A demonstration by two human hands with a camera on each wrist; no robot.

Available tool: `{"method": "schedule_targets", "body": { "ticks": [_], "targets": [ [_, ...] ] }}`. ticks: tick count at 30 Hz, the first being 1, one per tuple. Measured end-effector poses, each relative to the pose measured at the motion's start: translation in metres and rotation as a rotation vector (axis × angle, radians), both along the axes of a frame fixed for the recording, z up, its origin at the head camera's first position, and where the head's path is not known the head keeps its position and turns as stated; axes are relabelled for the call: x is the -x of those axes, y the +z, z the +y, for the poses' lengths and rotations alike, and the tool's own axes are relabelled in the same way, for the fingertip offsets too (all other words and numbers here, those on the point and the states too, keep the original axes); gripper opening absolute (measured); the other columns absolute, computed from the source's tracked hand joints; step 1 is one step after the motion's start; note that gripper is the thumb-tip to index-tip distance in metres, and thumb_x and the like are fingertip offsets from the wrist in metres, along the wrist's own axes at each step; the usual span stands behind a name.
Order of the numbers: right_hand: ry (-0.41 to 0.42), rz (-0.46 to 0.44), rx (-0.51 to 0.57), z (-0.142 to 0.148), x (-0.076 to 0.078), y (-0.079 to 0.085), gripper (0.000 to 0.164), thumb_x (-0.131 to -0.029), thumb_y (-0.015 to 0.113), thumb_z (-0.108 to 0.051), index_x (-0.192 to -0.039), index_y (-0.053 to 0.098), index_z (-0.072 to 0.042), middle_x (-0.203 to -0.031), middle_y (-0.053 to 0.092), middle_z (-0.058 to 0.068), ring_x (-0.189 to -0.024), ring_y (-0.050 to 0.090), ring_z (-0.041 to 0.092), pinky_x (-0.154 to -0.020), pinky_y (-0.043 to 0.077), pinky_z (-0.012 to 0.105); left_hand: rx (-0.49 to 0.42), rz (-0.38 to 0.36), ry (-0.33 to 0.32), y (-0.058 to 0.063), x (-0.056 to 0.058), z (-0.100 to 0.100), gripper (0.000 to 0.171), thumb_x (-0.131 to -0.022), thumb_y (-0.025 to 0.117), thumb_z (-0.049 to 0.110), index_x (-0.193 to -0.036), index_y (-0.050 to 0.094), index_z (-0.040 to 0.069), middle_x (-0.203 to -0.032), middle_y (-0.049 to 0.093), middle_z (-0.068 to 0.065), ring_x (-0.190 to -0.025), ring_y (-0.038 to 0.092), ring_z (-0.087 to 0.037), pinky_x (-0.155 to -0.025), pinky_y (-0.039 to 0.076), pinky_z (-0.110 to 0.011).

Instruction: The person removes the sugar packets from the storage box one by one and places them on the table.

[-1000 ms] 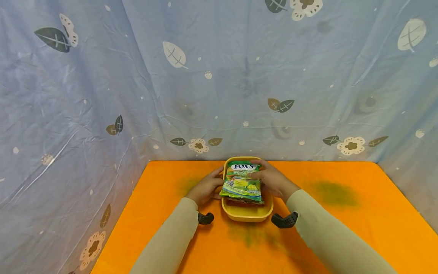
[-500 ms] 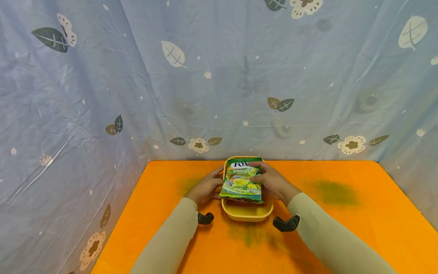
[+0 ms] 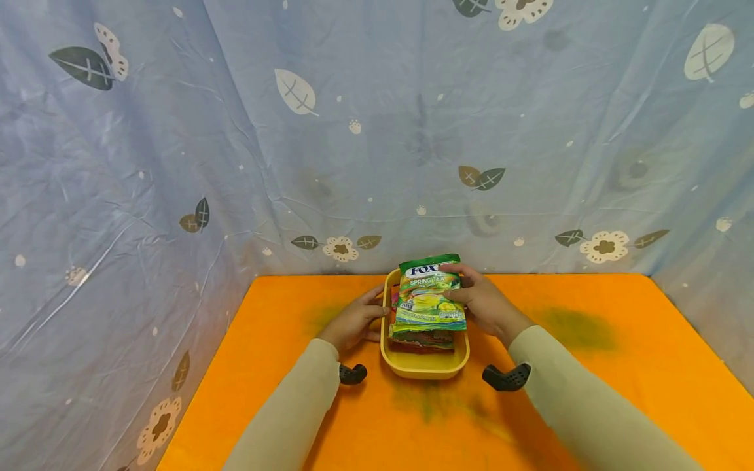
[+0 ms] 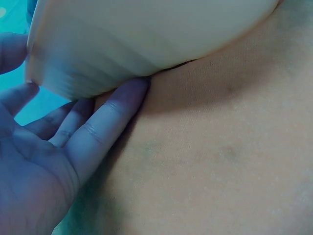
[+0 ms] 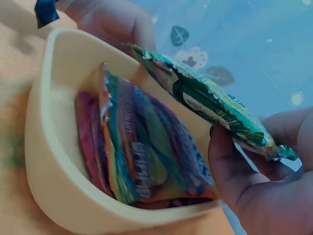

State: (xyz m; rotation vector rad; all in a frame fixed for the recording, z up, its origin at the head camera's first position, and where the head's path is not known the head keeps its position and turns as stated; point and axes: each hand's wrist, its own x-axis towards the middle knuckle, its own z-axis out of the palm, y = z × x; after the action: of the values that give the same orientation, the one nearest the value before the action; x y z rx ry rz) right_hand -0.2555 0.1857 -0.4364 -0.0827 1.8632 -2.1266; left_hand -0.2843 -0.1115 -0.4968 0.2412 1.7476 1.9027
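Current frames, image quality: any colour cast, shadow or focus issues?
Head: green packet sharp enough to read "SPRING TEA", table strongly orange; left wrist: blue cast on the left hand, table washed to tan, shadow below the yellow container; right wrist: table also paler, curtain behind looks soft.

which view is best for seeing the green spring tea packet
The head view: the green packet faces the camera, "SPRING TEA" readable. The right wrist view shows it nearly edge-on, held by the right hand; the left wrist view doesn't show it.
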Motion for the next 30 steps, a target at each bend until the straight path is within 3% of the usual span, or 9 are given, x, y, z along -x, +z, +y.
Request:
{"method": "schedule_targets", "body": {
  "ticks": [8, 20, 30],
  "targets": [
    [-0.017, 0.033, 0.044, 0.022, 0.000, 0.004, 0.058, -0.113, 0.054, 0.000, -0.167, 0.038, -0.012, -0.166, 0.030, 0.024, -0.101, 0.071, 0.021, -0.085, 0.064, 0.033, 0.002, -0.002, 0.002, 0.000, 0.002, -0.001, 0.072, -0.110, 0.059, 0.014, -0.175, 0.029, 0.023, -0.164, 0.045, -0.018, -0.127, 0.066, -0.037, -0.089, 0.063, -0.058],
    [-0.071, 0.030, 0.092, 0.064, -0.002, 0.003, 0.051, -0.115, 0.055, -0.008, -0.164, 0.043, -0.018, -0.142, 0.053, 0.012, -0.097, 0.074, 0.019, -0.083, 0.064, 0.033, -0.007, -0.011, 0.009, -0.001, 0.001, -0.001, 0.073, -0.110, 0.060, 0.014, -0.175, 0.028, 0.023, -0.163, 0.046, -0.019, -0.126, 0.067, -0.038, -0.089, 0.063, -0.058],
    [-0.107, 0.014, 0.106, 0.101, -0.005, -0.003, 0.049, -0.116, 0.055, -0.013, -0.163, 0.042, -0.023, -0.135, 0.056, 0.005, -0.096, 0.074, 0.017, -0.082, 0.065, 0.033, -0.002, -0.018, 0.008, -0.001, -0.001, 0.000, 0.072, -0.111, 0.058, 0.014, -0.175, 0.026, 0.023, -0.165, 0.045, -0.019, -0.125, 0.067, -0.038, -0.089, 0.063, -0.058]
  ]
}}
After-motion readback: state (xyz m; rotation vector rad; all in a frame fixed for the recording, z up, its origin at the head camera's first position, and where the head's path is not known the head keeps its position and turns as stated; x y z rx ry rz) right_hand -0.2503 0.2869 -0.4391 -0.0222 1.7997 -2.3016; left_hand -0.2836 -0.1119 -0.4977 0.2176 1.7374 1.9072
